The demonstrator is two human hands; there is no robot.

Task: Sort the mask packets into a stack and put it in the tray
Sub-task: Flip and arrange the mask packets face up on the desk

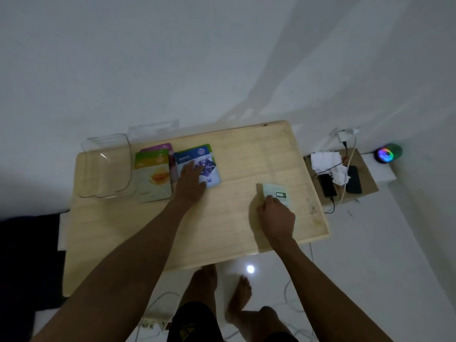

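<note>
Left hand (pixel 191 180) is lying flat, fingers spread, on the blue packet (pixel 199 164) at the counter's (pixel 234 156) 11 o'clock. Right hand (pixel 276 213) is pinching the pale green packet (pixel 275 193) at 3 o'clock. Orange packet (pixel 153 176) is overlapping a purple one (pixel 160 147) beside the clear tray (pixel 108 166). Risk: slick packets sliding apart, so the stack is fanning.

Table (pixel 234 154) centre free btwn hands
</note>
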